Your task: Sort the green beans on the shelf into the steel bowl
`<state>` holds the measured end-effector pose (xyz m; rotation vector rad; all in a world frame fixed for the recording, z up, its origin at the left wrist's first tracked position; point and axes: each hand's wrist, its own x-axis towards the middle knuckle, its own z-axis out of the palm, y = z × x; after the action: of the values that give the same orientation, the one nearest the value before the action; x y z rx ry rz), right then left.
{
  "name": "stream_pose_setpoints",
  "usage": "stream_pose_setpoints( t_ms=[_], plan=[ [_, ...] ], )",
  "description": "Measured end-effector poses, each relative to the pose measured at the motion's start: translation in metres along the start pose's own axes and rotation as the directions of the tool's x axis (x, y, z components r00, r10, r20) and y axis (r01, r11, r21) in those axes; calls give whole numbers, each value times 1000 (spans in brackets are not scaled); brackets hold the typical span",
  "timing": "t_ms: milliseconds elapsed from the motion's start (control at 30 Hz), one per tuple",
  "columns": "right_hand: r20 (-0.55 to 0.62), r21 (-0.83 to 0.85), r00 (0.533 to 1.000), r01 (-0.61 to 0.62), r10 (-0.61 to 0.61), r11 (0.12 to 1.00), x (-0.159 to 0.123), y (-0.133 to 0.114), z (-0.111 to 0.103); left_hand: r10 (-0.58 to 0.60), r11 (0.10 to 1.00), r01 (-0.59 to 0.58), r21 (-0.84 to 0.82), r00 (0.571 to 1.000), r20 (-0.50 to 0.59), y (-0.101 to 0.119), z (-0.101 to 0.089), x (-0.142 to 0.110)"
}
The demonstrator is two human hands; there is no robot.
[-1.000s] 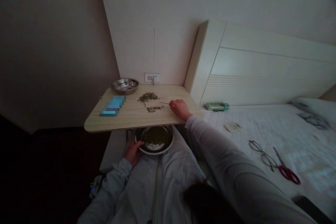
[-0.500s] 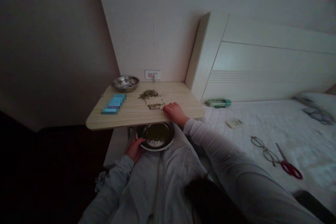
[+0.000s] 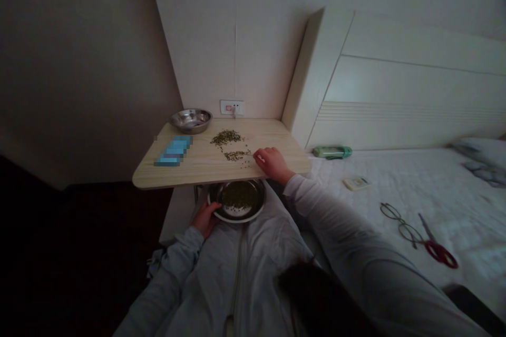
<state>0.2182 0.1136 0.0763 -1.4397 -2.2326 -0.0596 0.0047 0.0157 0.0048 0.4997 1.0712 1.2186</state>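
My left hand [image 3: 205,219] is closed on the near left rim of a metal bowl [image 3: 256,213], thumb over the edge. The bowl rests on my lap, partly under the table edge, with small green beans [image 3: 239,196] inside. Above the small wooden table [image 3: 190,174], my right hand [image 3: 272,163] pinches a thin, pale stick-like tool [image 3: 248,155]; its exact kind is too small to make out. The tool's tip lies at a small strip of green beans [image 3: 235,156]. Behind that strip is a larger pile of beans [image 3: 226,137].
A second metal bowl [image 3: 191,122] stands at the table's back left, behind a blurred blue phone-like object [image 3: 174,150]. On the bed at right lie a green bottle [image 3: 332,152], a small pale box [image 3: 356,184], glasses [image 3: 409,233] and red-handled scissors [image 3: 440,254].
My right hand has moved a little right and away from the strip of beans, showing more of the thin tool. Several beans now lie scattered nearer the table's front edge. My left hand stays on the bowl.
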Motion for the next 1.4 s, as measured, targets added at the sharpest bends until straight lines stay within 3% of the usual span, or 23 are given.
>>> stream_pose_setpoints(
  t_ms=[233, 500, 700, 1400],
  plan=[
    [-13, 288, 971, -224, 238, 931, 10, 36, -2, 0, 999, 0, 32, 1000, 14, -1, -2, 2],
    [126, 447, 943, -332, 309, 830, 8, 41, 17, 14, 1000, -14, 25, 999, 30, -3, -3, 3],
    [181, 497, 944, -331, 277, 803, 7, 25, 18, 21, 999, -22, 34, 999, 39, -4, -5, 4],
    [134, 636, 937, -330, 321, 697, 0, 16, 12, -1, 1000, 1, 25, 1000, 24, -2, -1, 2]
  ],
)
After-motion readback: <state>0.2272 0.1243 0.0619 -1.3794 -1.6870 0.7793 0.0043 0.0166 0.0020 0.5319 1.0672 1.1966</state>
